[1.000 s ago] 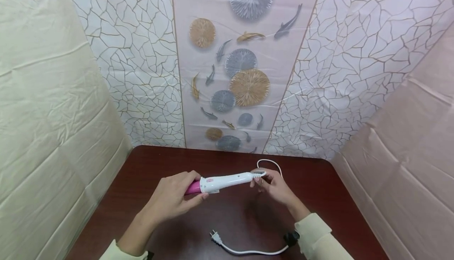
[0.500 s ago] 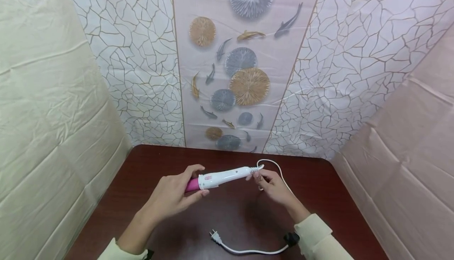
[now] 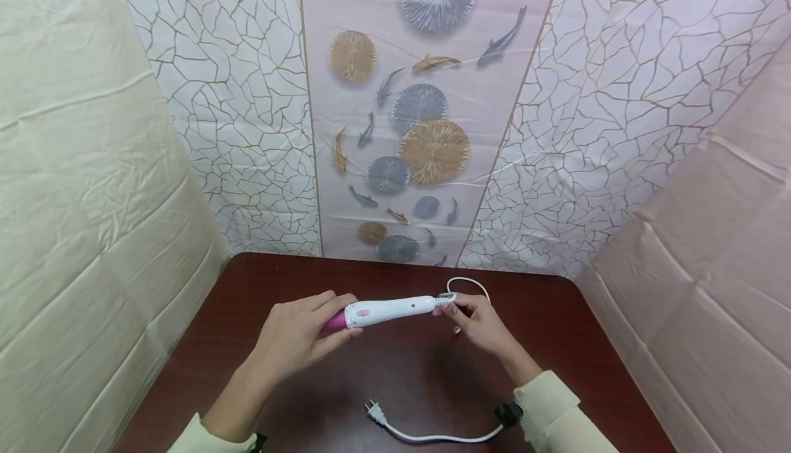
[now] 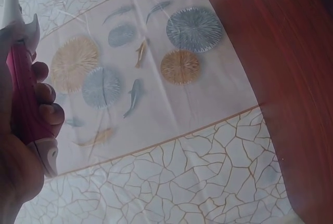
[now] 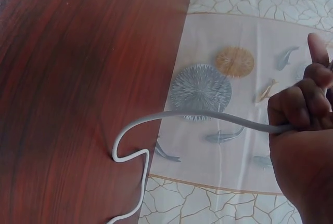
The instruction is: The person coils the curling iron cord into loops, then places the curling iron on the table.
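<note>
A hair styling iron [image 3: 391,309] with a white handle and a pink barrel is held above the table, nearly level. My left hand [image 3: 295,333] grips the pink barrel [image 4: 28,96]; in the left wrist view its fingers curl round it, and a pale end cap shows below. A small pink switch [image 3: 363,313] on the handle faces up. At the handle's other end, my right hand [image 3: 477,324] pinches the white cord [image 5: 192,114] close to its ribbed sleeve [image 3: 442,300]. From the right wrist view, the cord runs out of the curled fingers.
The cord's two-pin plug [image 3: 375,412] lies on the dark red table [image 3: 346,398] near the front. A loop of cord [image 3: 469,280] stands behind my right hand. Patterned cloth [image 3: 525,199] hangs along the back edge, with plain cloth on both sides.
The iron has turned a little about its length, bringing the switch upward and hiding the white part beneath. My left fingers lifted briefly, then settled on the barrel again. The plug has not moved.
</note>
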### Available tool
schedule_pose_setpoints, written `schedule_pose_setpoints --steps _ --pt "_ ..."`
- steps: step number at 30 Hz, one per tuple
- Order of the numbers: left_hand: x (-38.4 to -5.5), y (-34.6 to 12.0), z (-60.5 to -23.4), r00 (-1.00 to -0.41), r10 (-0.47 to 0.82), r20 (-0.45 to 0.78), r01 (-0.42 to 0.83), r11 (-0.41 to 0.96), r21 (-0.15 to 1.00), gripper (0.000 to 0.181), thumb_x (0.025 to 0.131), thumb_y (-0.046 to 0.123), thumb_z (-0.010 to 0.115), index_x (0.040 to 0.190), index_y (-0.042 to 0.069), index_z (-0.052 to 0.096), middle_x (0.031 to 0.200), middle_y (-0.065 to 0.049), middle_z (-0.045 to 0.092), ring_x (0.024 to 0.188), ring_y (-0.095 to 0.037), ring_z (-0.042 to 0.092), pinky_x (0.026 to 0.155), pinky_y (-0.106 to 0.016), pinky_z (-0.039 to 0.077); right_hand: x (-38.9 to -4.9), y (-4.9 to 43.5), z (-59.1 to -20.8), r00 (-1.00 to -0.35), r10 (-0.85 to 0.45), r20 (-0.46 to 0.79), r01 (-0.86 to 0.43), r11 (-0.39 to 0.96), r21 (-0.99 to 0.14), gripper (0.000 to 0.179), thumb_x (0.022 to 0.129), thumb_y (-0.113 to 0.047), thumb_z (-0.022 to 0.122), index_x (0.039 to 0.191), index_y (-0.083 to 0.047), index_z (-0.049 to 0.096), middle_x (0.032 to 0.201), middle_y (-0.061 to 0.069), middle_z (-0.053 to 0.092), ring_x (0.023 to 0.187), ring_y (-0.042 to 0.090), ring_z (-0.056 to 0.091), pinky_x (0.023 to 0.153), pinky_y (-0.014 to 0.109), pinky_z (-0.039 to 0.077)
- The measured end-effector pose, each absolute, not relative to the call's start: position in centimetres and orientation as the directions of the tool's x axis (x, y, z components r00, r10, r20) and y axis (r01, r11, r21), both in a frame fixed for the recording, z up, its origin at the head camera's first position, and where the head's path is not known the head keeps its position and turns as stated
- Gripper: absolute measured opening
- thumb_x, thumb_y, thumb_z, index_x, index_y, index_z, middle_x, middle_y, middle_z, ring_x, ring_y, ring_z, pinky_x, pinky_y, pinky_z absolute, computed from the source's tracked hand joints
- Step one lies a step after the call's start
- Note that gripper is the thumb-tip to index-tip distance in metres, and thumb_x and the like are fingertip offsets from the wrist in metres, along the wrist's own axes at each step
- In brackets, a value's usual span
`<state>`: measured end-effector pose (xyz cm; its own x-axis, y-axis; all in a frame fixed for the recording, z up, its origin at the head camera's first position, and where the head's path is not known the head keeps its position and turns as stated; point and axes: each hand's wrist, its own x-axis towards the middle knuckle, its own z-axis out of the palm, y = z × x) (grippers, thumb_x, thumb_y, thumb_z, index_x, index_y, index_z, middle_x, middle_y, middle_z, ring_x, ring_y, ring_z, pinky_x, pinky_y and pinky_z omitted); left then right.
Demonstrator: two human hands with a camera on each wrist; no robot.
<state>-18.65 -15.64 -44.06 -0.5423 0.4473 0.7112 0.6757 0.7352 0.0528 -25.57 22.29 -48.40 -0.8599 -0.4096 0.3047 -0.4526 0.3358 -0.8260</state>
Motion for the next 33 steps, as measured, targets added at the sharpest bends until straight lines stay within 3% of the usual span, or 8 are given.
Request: schedule_pose_setpoints --steps 3,7,10,14,21,27,30,33 --pt "-18.8 -15.8 -44.0 -0.516 0.457 0.725 0.681 0.731 0.024 0.044 0.088 0.052 0.089 0.126 0.033 0.074 0.081 0.016 0.054 0.063 0.002 0.039 0.052 -0.016 0.027 -25.5 22.2 -48.2 -0.865 -0.401 0.302 -0.45 0.353 -0.82 0.022 0.111 -0.012 0.064 0.108 -0.003 0.084 0.114 0.019 0.082 0.104 0.001 0.072 0.073 0.026 0.058" --pt "-19.1 -15.9 -43.9 -0.504 0.461 0.73 0.673 0.739 -0.002 0.044 0.09 0.054 0.087 0.128 0.035 0.075 0.079 0.015 0.052 0.062 0.002 0.036 0.051 -0.016 0.025 -25.0 21.6 -48.0 -0.855 -0.406 0.324 -0.484 0.398 -0.779 0.02 0.109 -0.013 0.068 0.103 -0.006 0.085 0.102 0.012 0.084 0.084 -0.002 0.066 0.068 0.023 0.054" --pt "-19.3 -15.9 -43.9 -0.501 0.454 0.737 0.659 0.752 -0.014 0.045 0.089 0.054 0.087 0.129 0.037 0.075 0.078 0.015 0.05 0.061 0.001 0.034 0.051 -0.017 0.024 -24.3 21.1 -47.9 -0.807 -0.45 0.382 -0.578 0.474 -0.664 0.017 0.107 -0.011 0.072 0.097 -0.011 0.085 0.092 0.002 0.082 0.07 -0.004 0.053 0.062 0.02 0.049" --pt "-19.6 -16.0 -44.0 -0.498 0.452 0.74 0.653 0.757 -0.024 0.046 0.086 0.053 0.09 0.127 0.037 0.076 0.077 0.015 0.047 0.06 0.0 0.034 0.05 -0.018 0.024 -23.1 20.3 -47.7 -0.672 -0.56 0.485 -0.739 0.552 -0.386 0.016 0.102 -0.011 0.076 0.09 -0.018 0.084 0.077 -0.01 0.075 0.062 -0.009 0.044 0.058 0.017 0.041" --pt "-20.1 -16.0 -44.2 -0.487 0.485 0.726 0.658 0.751 -0.06 0.041 0.094 0.059 0.082 0.128 0.036 0.076 0.079 0.015 0.051 0.06 -0.001 0.038 0.049 -0.019 0.028 -20.0 18.5 -46.3 -0.398 -0.725 0.562 -0.847 0.525 0.078 0.019 0.097 -0.02 0.079 0.08 -0.023 0.072 0.074 -0.014 0.062 0.063 -0.001 0.054 0.057 0.022 0.048" --pt "-20.6 -16.0 -44.5 -0.458 0.495 0.739 0.663 0.744 -0.087 0.047 0.084 0.053 0.091 0.124 0.033 0.078 0.081 0.014 0.059 0.061 -0.002 0.044 0.046 -0.022 0.033 -17.7 17.7 -44.1 -0.304 -0.769 0.563 -0.852 0.483 0.2 0.028 0.112 -0.029 0.061 0.085 -0.023 0.064 0.08 -0.012 0.058 0.069 0.005 0.058 0.057 0.021 0.048" --pt "-20.7 -15.9 -44.6 -0.462 0.504 0.729 0.661 0.744 -0.096 0.046 0.086 0.054 0.09 0.125 0.032 0.078 0.084 0.014 0.062 0.062 -0.002 0.047 0.046 -0.022 0.034 -17.0 18.0 -42.8 -0.278 -0.792 0.544 -0.862 0.455 0.222 0.018 0.11 -0.023 0.06 0.093 -0.02 0.066 0.089 -0.01 0.061 0.077 0.007 0.063 0.063 0.022 0.052" --pt "-20.9 -15.8 -44.4 -0.464 0.517 0.719 0.664 0.74 -0.104 0.044 0.089 0.055 0.087 0.126 0.033 0.078 0.086 0.014 0.063 0.062 -0.002 0.047 0.047 -0.022 0.034 -16.8 18.7 -41.2 -0.266 -0.811 0.521 -0.874 0.43 0.225 0.01 0.096 -0.011 0.066 0.103 -0.017 0.069 0.098 -0.007 0.064 0.086 0.009 0.065 0.07 0.025 0.056"
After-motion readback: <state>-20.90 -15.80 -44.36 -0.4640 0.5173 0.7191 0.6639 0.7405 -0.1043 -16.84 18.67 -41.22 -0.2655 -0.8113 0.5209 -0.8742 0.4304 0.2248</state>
